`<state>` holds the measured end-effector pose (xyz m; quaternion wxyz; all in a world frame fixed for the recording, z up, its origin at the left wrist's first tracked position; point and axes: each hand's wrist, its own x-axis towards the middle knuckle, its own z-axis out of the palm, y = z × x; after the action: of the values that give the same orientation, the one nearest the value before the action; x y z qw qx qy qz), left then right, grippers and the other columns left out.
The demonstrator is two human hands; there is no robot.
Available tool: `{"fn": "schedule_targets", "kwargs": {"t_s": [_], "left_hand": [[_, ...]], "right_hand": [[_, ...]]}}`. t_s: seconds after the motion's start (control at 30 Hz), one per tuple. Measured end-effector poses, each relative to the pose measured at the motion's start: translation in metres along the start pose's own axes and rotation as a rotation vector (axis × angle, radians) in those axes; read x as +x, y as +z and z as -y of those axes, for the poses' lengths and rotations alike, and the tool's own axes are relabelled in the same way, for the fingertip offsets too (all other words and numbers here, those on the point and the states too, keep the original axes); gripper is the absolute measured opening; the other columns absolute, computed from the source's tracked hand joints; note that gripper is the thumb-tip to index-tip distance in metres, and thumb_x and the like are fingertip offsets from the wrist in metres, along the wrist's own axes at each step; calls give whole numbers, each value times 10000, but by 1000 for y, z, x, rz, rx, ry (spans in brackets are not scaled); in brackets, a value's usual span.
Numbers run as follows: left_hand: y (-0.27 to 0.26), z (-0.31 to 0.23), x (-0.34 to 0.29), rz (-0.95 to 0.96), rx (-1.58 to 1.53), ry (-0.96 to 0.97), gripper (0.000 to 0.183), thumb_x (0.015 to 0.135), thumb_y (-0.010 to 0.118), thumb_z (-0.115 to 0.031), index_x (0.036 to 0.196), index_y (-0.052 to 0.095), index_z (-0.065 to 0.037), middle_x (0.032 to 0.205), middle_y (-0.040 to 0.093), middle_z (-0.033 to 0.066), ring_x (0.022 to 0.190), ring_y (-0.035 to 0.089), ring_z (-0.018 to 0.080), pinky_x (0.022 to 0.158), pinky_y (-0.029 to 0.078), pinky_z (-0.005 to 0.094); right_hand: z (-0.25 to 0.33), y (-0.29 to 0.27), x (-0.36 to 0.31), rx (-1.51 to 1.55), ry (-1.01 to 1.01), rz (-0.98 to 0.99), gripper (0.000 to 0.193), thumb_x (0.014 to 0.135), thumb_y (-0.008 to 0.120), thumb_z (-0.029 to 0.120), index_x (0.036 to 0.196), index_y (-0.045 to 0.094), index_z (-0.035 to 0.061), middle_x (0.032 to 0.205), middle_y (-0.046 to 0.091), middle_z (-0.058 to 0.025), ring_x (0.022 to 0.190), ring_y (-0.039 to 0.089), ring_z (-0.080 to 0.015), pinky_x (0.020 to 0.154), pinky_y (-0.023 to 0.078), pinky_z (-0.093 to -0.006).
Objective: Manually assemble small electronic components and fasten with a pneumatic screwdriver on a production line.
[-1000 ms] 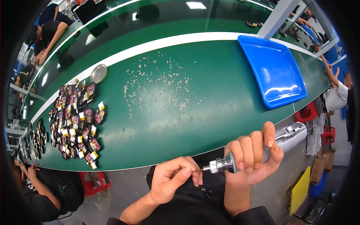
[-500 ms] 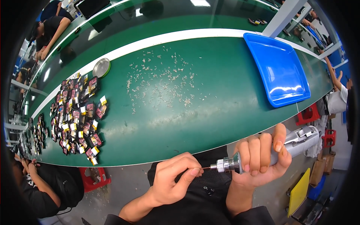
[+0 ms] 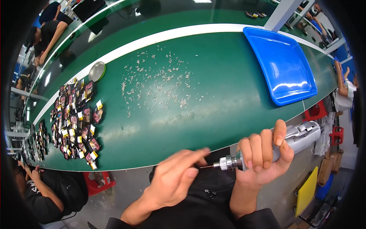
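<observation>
A grey electric screwdriver [image 3: 305, 137] lies in my right hand [image 3: 263, 154], whose fingers wrap round its body. Its knurled silver collar [image 3: 227, 163] points left, and a thin copper-coloured bit [image 3: 207, 166] sticks out of it. My left hand [image 3: 173, 177] hovers beside the bit's tip, somewhat smeared by motion. Its index finger stretches out above the bit, with the thumb apart from it. I see nothing held in that hand. Beyond both hands, many tiny pale pieces [image 3: 164, 89], possibly screws, lie scattered over the green table [image 3: 171, 137].
A blue tray [image 3: 286, 65] stands at the right. At the left lies a heap of small black parts with yellow-and-white tabs [image 3: 74, 122], with a round, shallow tin [image 3: 97, 71] behind it. Red stools [image 3: 99, 182] stand below the table's edge. A co-worker [image 3: 42, 191] sits at the lower left.
My left thumb and index finger were pinched at the bit's tip; now the index finger is lifted and stretched out, apart from the thumb. The right hand keeps its grip. The view has shifted slightly.
</observation>
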<state>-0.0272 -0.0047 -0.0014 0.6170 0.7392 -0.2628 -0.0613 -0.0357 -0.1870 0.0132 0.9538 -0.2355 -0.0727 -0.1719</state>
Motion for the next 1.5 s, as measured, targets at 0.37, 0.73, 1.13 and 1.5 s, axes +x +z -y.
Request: {"fn": "schedule_targets", "kwargs": {"t_s": [0.37,0.73,1.13,1.5], "left_hand": [[-52,-28,68,61,580,-47,59,815,585,50,772,621,34,652,600,127,623,604,291,581,465,338],[36,46,309,9,450,198,364,821,548,21,1182,510,-12,934,653,151,877,641,290,740,508,366],[114,91,454,-23,940,80,423,751,708,-160,1067,495,23,1045,541,233,1020,549,374,819,517,436],[86,114,445,123,1005,388,345,824,570,-20,1163,585,44,1076,575,197,1051,538,334,916,471,397]], "right_hand": [[12,-44,15,-14,13,-253,105,857,477,185,838,476,82,477,328,-3,401,332,-131,465,345,-306],[9,-44,18,208,108,-374,86,902,519,158,908,507,73,558,341,-7,500,360,-138,514,355,-287],[12,-49,12,279,184,-362,92,902,534,168,897,513,79,563,363,-13,494,361,-142,522,365,-293],[19,-52,15,271,213,-300,118,907,543,190,898,505,79,568,375,-21,497,360,-147,511,373,-295]]}}
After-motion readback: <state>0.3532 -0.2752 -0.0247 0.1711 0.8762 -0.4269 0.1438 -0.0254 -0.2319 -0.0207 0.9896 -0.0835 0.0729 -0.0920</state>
